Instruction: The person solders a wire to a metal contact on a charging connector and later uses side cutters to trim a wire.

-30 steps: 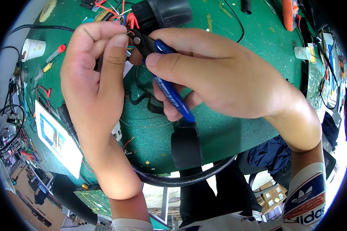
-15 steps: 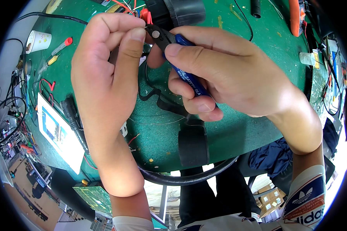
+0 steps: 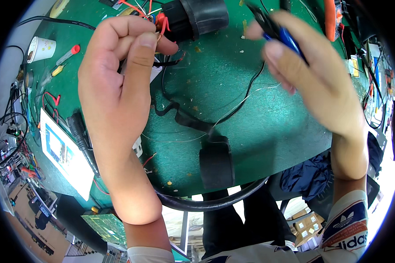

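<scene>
Near the top centre, my left hand (image 3: 116,87) pinches the end of a thin wire between thumb and fingertips. Red wires (image 3: 163,22) rise beside those fingertips, next to a black cylindrical housing (image 3: 210,17) lying on its side. My right hand (image 3: 314,83) is at the upper right, smeared by motion and apart from the wires. It grips a pair of wire cutters (image 3: 287,41) with blue handles, dark jaws pointing up and left. A black strap-like band (image 3: 217,164) lies below, between my forearms.
On the green table (image 3: 259,131), a thin pale wire and a black cable curve across the middle. At left are a paper cup (image 3: 43,50), a red-capped tube (image 3: 68,55), a black flashlight (image 3: 80,131) and a printed sheet (image 3: 59,151). An orange-cased device (image 3: 330,19) stands at the upper right.
My right hand has moved right, carrying the cutters away from the wire at my left fingertips. My left hand keeps its pinch and has shifted slightly left.
</scene>
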Tool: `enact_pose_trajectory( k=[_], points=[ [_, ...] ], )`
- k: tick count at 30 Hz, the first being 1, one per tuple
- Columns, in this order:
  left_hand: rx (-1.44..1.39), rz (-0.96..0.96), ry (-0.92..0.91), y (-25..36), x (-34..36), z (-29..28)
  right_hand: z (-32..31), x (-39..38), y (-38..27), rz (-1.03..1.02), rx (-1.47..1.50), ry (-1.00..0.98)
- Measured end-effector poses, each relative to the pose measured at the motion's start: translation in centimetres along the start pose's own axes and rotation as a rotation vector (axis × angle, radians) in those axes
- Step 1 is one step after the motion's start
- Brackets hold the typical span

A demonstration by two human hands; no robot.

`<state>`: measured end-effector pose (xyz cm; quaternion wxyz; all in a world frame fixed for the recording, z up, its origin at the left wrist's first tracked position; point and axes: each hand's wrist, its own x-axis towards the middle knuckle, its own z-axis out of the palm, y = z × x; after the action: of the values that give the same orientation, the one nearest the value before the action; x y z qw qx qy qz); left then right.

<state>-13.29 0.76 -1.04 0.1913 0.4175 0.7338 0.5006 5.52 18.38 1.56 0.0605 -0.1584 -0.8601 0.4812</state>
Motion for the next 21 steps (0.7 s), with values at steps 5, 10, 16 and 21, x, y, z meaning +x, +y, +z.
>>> enact_pose_trajectory(
  k=[5, 10, 16, 21],
  points=[
    [-0.016, 0.026, 0.005, -0.2, 0.2, 0.3, -0.8, -5.7, 4.2, 0.072, -0.662, 0.217],
    [-0.052, 0.025, -0.009, 0.2, 0.3, 0.3, -1.0, -9.0, 9.1, 0.04, -1.04, 0.306],
    [-0.033, -0.005, -0.062, 0.1, 0.1, 0.4, 0.9, -3.2, 5.5, -0.365, -0.555, 0.524],
    [-0.042, 0.012, -0.07, 0.1, 0.2, 0.4, 6.5, 5.5, 1.8, -0.438, 0.001, 0.455]
  ],
)
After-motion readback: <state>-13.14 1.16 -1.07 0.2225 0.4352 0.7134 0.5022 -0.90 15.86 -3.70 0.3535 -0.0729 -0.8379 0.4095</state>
